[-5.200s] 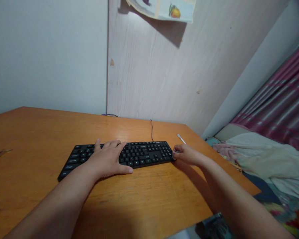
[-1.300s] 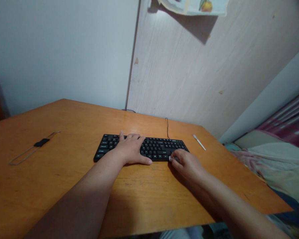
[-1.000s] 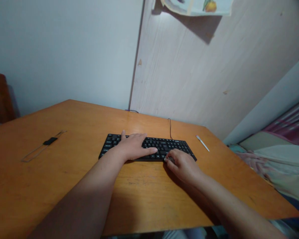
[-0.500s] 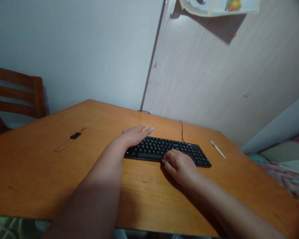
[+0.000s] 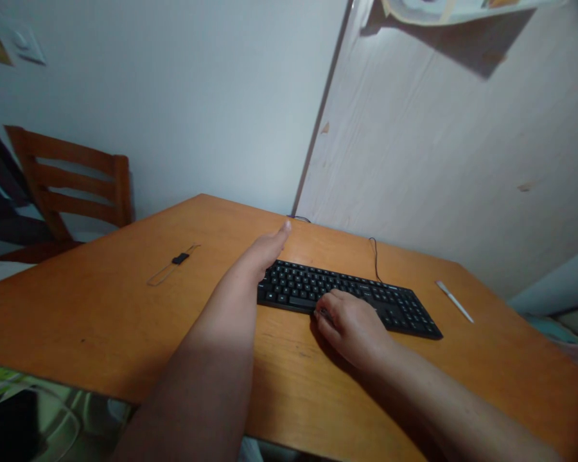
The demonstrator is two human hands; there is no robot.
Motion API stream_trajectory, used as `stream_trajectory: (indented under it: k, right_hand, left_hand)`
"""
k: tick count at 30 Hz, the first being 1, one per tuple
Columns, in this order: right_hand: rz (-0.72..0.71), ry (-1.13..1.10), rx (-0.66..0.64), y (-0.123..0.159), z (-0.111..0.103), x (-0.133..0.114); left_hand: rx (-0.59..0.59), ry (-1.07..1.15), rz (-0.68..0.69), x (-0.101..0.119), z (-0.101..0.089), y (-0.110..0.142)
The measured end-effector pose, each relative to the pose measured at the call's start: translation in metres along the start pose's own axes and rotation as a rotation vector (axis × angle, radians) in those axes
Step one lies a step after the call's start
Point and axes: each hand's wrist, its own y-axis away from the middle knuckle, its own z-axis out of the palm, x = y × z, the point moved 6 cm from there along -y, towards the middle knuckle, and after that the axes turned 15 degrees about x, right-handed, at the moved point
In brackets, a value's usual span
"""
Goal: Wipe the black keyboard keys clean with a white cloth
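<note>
A black keyboard (image 5: 337,289) lies on the wooden table, its cable running toward the wall. At its left end is my left hand (image 5: 266,251), turned on its edge with the thumb stretched up and away. The other fingers of that hand are mostly hidden behind it. My right hand (image 5: 349,324) rests against the keyboard's front edge, near the space bar. Its fingers are curled and pinched together over a small pale piece that barely shows at the tips; I cannot make out what it is.
A slim white brush-like stick (image 5: 455,301) lies right of the keyboard. Left of my hands is a thin wire loop with a black middle piece (image 5: 180,258). A wooden chair (image 5: 77,176) stands beyond the table's (image 5: 101,301) left side, and a wall rises behind.
The view has swung left. My right hand has slid left along the keyboard's front edge from its right corner. My left hand has gone from lying spread over the keys to the left end.
</note>
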Motion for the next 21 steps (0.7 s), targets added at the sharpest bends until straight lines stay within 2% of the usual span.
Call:
stream_trajectory:
  k: [3, 6, 8, 13, 21]
  right_hand:
    - [-0.026, 0.009, -0.021, -0.007, 0.003, -0.012]
    - [-0.047, 0.01, -0.037, -0.014, 0.005, -0.025]
    - [-0.058, 0.006, -0.043, -0.019, 0.007, -0.033]
    - [-0.107, 0.007, -0.047, -0.029, 0.014, -0.049]
    - [-0.192, 0.003, -0.048, -0.043, 0.022, -0.07]
  left_hand:
    - [0.061, 0.369, -0.247, -0.012, -0.005, -0.007]
    - [0.103, 0.525, -0.39, -0.017, -0.012, -0.01]
    - [0.087, 0.58, -0.46, -0.02, -0.014, -0.01]
    - [0.036, 0.687, -0.573, -0.03, -0.015, -0.012]
    - [-0.007, 0.796, -0.666, -0.035, -0.015, -0.016]
